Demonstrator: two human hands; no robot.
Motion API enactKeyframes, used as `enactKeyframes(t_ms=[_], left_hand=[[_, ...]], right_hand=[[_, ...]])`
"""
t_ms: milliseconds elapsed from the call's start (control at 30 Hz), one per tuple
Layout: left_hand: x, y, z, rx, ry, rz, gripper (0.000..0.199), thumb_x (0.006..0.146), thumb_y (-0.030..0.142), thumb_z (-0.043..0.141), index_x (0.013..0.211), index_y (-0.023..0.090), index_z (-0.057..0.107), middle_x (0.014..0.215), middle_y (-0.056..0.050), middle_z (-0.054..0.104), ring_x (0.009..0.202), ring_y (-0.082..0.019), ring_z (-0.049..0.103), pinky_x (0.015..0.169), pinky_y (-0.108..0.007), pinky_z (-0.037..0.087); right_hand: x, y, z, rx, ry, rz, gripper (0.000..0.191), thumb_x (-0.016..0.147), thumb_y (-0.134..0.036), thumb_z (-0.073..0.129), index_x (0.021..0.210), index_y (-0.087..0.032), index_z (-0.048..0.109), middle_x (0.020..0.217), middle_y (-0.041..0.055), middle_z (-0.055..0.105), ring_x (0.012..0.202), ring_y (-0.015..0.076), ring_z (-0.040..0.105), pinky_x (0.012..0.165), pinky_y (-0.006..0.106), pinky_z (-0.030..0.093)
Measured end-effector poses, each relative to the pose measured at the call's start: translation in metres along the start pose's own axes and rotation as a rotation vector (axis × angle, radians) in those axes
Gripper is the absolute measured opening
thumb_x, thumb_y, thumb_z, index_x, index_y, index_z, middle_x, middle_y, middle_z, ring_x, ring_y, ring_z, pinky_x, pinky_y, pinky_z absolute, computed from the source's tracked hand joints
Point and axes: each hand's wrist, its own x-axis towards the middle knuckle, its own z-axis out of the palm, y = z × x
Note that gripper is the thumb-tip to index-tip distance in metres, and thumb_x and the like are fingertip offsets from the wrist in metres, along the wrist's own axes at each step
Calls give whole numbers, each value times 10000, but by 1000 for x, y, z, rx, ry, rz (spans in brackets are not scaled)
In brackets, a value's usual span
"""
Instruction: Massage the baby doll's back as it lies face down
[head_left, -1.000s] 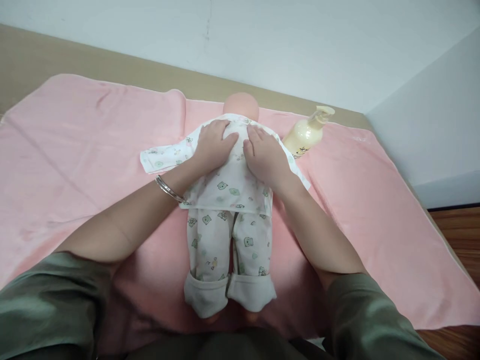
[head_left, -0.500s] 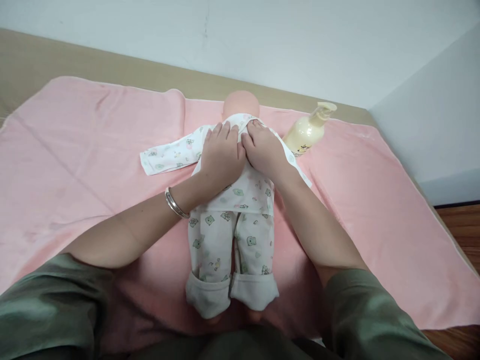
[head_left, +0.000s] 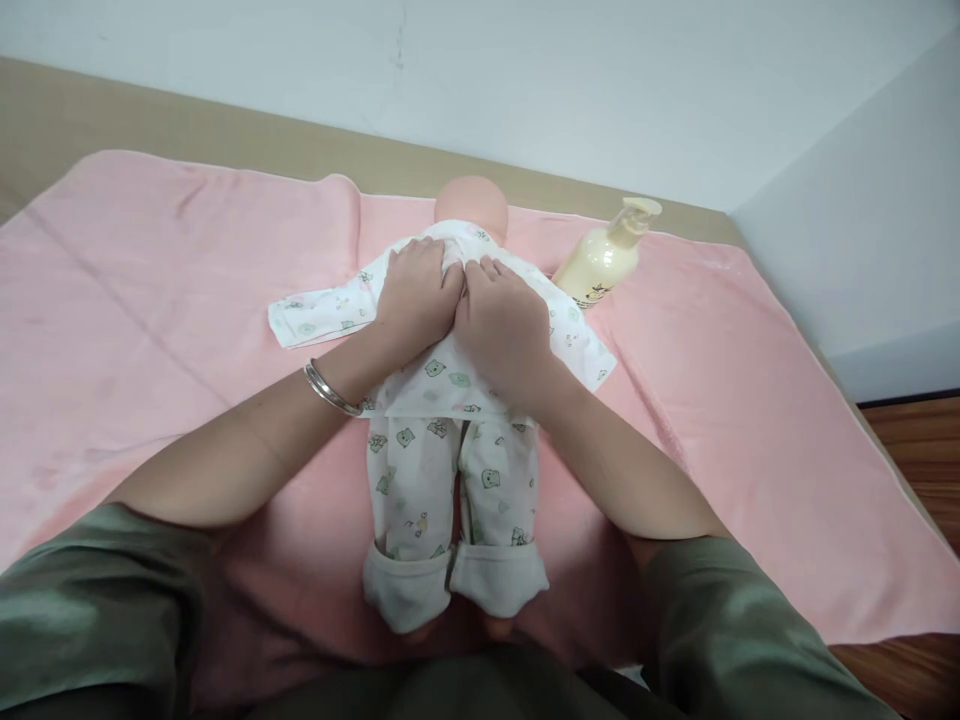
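The left hand [head_left: 420, 298] and right hand [head_left: 504, 325] are pressing side by side on the doll's shirt [head_left: 454, 385], fingers curling (pinching cloth or not, I can't tell). The doll [head_left: 472, 205] is lying on the blanket [head_left: 750, 400], a bottle [head_left: 600, 262] standing nearby.

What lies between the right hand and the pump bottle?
In the head view, a printed white shirt sleeve lies between the right hand and pump bottle.

Left hand [head_left: 418, 295], right hand [head_left: 506, 325] touching, fingers curled
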Motion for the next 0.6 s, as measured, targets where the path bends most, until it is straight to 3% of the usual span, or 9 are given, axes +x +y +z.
enactKeyframes(t_ms=[133,233,333,467,600], left_hand=[[-15,10,1,18,10,59,396,999,310,308,1173,144,623,1312,-187,645,1387,-346,516,1263,-524,324],[-23,20,-5,37,-25,142,438,996,267,278,1217,99,617,1402,-209,599,1455,-338,455,1304,-498,272],[-18,22,-12,33,-71,129,382,961,226,314,1103,136,657,1280,-191,658,1341,-341,544,1247,-523,364],[-1,9,-14,6,-105,49,309,928,252,354,985,220,656,1116,-139,702,1142,-327,625,1127,-551,484],[4,0,-5,-36,-42,37,345,926,262,332,1070,229,644,1218,-150,683,1239,-350,583,1183,-600,418]], right_hand=[[24,19,-2,60,-80,61,492,1032,-235,260,1371,-40,559,1511,176,568,1469,293,490,1258,457,406],[31,25,-4,66,-99,55,508,1047,-258,244,1386,-34,550,1553,183,528,1484,301,477,1275,485,377],[24,20,-8,31,-119,32,534,1059,-276,215,1406,-12,524,1576,208,490,1498,333,455,1273,520,372],[1,0,-12,-71,-103,-29,492,1026,-179,248,1366,9,550,1438,246,599,1411,350,540,1224,491,428],[-12,-13,-12,-175,-54,-18,441,959,-81,287,1244,-9,615,1247,262,688,1241,373,641,1049,493,537]])
